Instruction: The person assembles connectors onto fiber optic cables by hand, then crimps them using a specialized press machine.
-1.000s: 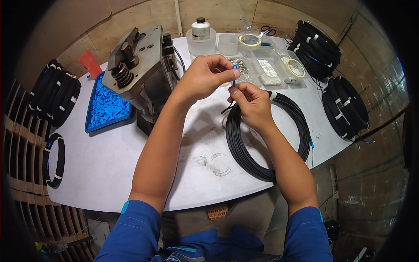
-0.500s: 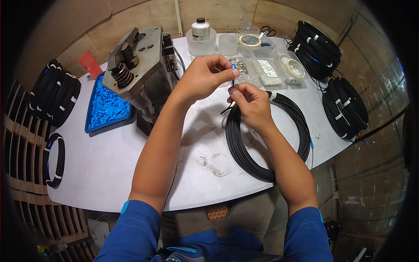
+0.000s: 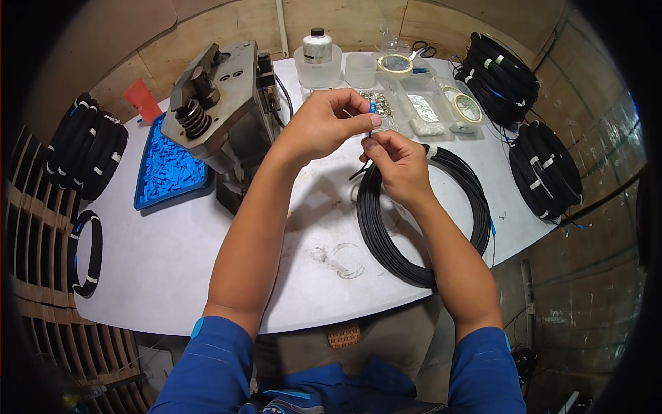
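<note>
Pinched between the thumb and fingers of my left hand (image 3: 324, 124) is a small blue connector (image 3: 373, 108), upright above the table. Just below it, my right hand (image 3: 398, 165) grips the end of a black cable (image 3: 363, 170) that runs down toward a large coil. The join between connector and cable is mostly hidden by my fingertips. That black cable coil (image 3: 476, 200) lies flat under my right forearm, bound with white tape at its top, with a blue connector (image 3: 492, 225) at its right side.
A metal press (image 3: 227, 90) stands left, beside a blue tray (image 3: 145, 205) of small blue parts. Behind my hands are clear bins (image 3: 403, 96) with metal parts, tape rolls (image 3: 467, 108), scissors (image 3: 423, 50) and a bottle (image 3: 317, 47). More black coils (image 3: 545, 169) sit at both sides.
My left fingers and the blue connector have shifted very slightly to the right. My right hand and the coil stay in place.
</note>
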Action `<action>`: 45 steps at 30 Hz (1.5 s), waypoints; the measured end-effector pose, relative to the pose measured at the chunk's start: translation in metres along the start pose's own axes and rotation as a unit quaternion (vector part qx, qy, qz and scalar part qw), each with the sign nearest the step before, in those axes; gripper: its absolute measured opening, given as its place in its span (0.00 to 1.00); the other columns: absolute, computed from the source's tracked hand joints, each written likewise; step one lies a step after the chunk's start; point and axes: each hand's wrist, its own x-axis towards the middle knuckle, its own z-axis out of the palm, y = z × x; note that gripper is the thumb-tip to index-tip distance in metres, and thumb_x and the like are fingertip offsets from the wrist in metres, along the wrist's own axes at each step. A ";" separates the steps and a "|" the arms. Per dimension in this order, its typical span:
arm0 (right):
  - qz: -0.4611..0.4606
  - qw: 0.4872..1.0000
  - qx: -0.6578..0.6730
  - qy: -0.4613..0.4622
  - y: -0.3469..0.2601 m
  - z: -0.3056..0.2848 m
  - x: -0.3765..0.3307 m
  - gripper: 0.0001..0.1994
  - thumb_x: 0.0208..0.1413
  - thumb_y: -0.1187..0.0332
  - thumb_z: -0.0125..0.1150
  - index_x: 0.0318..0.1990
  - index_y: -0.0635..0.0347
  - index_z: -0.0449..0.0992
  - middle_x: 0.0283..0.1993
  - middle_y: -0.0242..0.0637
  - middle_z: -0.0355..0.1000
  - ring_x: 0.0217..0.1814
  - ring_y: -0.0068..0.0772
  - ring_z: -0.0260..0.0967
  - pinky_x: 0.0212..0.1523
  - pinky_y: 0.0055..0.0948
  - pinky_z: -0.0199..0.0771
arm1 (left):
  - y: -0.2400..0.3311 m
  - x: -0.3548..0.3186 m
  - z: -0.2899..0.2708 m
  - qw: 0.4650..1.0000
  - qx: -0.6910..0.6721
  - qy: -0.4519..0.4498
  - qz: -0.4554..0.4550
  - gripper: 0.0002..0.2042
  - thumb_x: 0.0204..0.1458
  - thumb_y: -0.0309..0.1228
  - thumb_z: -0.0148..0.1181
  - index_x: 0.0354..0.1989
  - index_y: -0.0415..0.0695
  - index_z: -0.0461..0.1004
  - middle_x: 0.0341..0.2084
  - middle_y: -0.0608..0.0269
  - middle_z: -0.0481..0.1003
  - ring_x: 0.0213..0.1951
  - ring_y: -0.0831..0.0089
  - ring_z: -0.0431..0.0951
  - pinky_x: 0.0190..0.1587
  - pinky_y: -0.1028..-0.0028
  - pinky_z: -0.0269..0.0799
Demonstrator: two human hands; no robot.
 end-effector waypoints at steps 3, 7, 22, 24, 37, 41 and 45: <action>-0.002 1.000 -0.002 -0.002 0.000 -0.001 0.000 0.09 0.67 0.66 0.63 0.40 0.65 0.81 0.33 0.32 0.80 0.36 0.19 0.77 0.41 0.24 0.75 | 0.001 0.000 0.000 1.000 0.011 0.004 -0.004 0.11 0.55 0.32 0.74 0.38 0.38 0.80 0.29 0.65 0.81 0.32 0.81 0.79 0.36 0.76 0.75; 0.004 1.000 0.014 0.000 0.000 -0.001 0.000 0.09 0.67 0.67 0.63 0.40 0.64 0.81 0.33 0.32 0.80 0.37 0.20 0.77 0.42 0.25 0.75 | 0.001 0.000 0.002 1.000 0.008 0.002 0.003 0.11 0.55 0.32 0.73 0.38 0.38 0.80 0.28 0.66 0.81 0.32 0.81 0.79 0.36 0.76 0.75; 0.002 1.000 0.026 0.001 -0.003 0.000 0.000 0.08 0.66 0.68 0.64 0.40 0.65 0.81 0.34 0.32 0.80 0.37 0.21 0.77 0.42 0.24 0.75 | -0.004 0.002 0.004 0.999 0.044 0.008 0.027 0.11 0.56 0.33 0.72 0.38 0.38 0.80 0.28 0.65 0.82 0.31 0.81 0.79 0.36 0.75 0.76; 0.000 1.000 0.026 0.003 -0.002 -0.001 0.000 0.08 0.66 0.68 0.64 0.40 0.65 0.81 0.34 0.32 0.80 0.37 0.20 0.77 0.42 0.24 0.75 | -0.005 0.003 0.004 0.999 0.026 0.010 0.042 0.12 0.56 0.34 0.72 0.38 0.37 0.80 0.28 0.65 0.82 0.31 0.81 0.79 0.36 0.75 0.76; -0.002 1.000 0.024 0.001 0.003 -0.002 0.001 0.08 0.65 0.68 0.66 0.39 0.64 0.81 0.33 0.32 0.80 0.36 0.20 0.77 0.41 0.24 0.75 | -0.001 0.001 0.003 0.999 0.049 0.000 0.010 0.11 0.56 0.33 0.72 0.38 0.38 0.80 0.28 0.66 0.81 0.31 0.81 0.78 0.36 0.75 0.75; 0.002 1.000 0.028 0.000 0.002 -0.002 0.001 0.08 0.65 0.68 0.66 0.39 0.64 0.81 0.33 0.32 0.80 0.36 0.20 0.77 0.41 0.24 0.75 | -0.001 0.002 0.004 0.999 0.045 0.013 0.021 0.11 0.56 0.34 0.72 0.38 0.38 0.80 0.27 0.66 0.81 0.30 0.81 0.77 0.36 0.75 0.75; -0.003 0.999 0.035 0.000 0.003 -0.002 0.001 0.08 0.65 0.68 0.66 0.39 0.65 0.80 0.34 0.32 0.80 0.37 0.20 0.77 0.41 0.24 0.75 | -0.001 0.002 0.003 0.999 0.050 0.006 0.020 0.11 0.56 0.34 0.72 0.38 0.38 0.80 0.27 0.66 0.81 0.30 0.81 0.77 0.35 0.75 0.75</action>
